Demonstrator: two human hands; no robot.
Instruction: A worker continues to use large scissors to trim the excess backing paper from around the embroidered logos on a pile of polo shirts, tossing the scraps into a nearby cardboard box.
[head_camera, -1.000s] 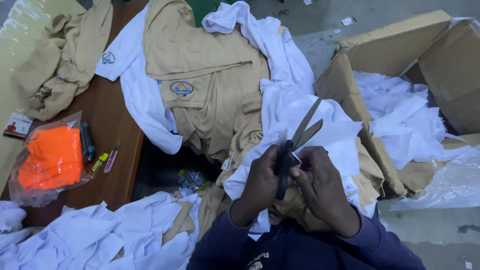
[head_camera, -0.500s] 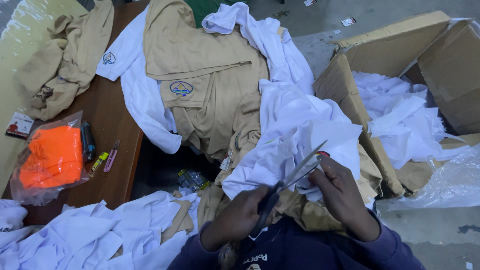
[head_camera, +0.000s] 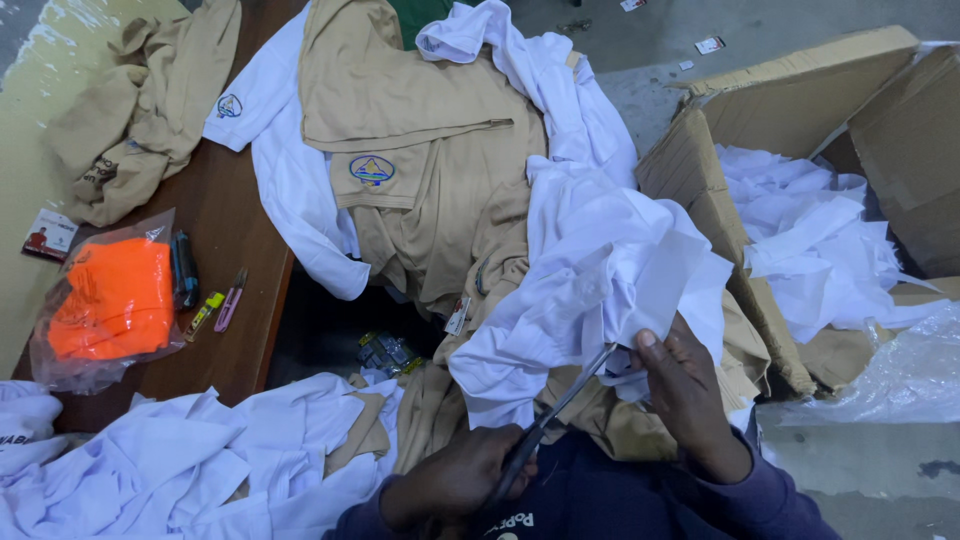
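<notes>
My left hand (head_camera: 455, 480) grips the handles of a pair of scissors (head_camera: 565, 400) low in front of my navy sweatshirt. The blades point up and to the right, their tips at the hem of a white garment (head_camera: 600, 270). My right hand (head_camera: 690, 395) pinches that hem right beside the blade tips. The white garment lies bunched over a khaki shirt (head_camera: 420, 150) with a round badge on its pocket.
An open cardboard box (head_camera: 700, 170) on the right holds white cloth pieces (head_camera: 810, 240). A brown wooden table (head_camera: 225, 250) on the left carries an orange item in a plastic bag (head_camera: 115, 300), small pink snips (head_camera: 230, 300) and khaki cloth (head_camera: 140, 110). White garments (head_camera: 200, 470) pile at the bottom left.
The scissors were held upright in both hands; they have dropped low into my left hand, blades tilted right. My right hand has let go of them and taken the white garment's hem.
</notes>
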